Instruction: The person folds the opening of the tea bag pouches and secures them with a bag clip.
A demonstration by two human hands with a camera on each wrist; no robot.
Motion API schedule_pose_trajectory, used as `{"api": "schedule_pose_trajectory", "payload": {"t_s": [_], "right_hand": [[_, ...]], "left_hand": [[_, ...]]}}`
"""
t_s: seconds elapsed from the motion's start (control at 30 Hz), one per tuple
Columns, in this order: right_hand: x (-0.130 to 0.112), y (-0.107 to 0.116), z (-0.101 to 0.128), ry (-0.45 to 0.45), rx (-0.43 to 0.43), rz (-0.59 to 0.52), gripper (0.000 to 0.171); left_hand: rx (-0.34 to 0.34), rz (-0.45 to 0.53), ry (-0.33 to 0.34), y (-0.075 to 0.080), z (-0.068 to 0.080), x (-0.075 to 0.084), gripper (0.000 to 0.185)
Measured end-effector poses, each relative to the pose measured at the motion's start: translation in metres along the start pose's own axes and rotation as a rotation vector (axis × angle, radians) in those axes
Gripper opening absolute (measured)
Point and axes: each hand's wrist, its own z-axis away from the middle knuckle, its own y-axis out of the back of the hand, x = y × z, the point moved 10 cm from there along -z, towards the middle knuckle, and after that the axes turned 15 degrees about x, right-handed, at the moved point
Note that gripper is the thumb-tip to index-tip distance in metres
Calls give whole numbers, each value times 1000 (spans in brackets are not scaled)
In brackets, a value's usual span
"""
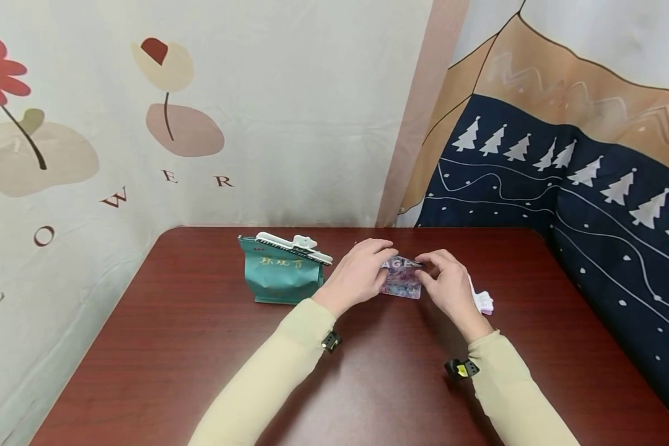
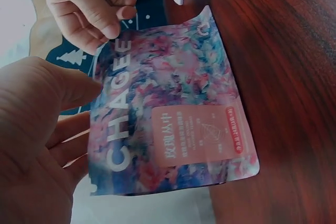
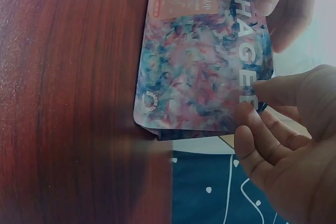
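A multicoloured floral pouch printed CHAGEE stands on the dark red table between both hands. At its upper left edge my left hand pinches it, thumb on the printed front and fingers behind. The right hand pinches the upper right corner between thumb and fingers. In the right wrist view, the pouch has its base on the wood and a pink label near the bottom. Beyond the right hand lies a white and lilac clip, partly hidden by that hand.
Left of the pouch stands a green bag with gold characters, its top held by a long white sealing clip. The table meets a printed curtain at the back and a dark tree-patterned cloth at the right.
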Motion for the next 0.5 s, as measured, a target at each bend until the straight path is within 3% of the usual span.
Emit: {"api": "schedule_pose_trajectory", "payload": {"t_s": [0.1,0.5], "right_hand": [[0,-1,0,8,4,-5,23],[3,-6,2,3,-5,-17,15]], "left_hand": [[-29,3,19,-6,1,-2,37],[-40,40,40,-15,2,-6,38]]}}
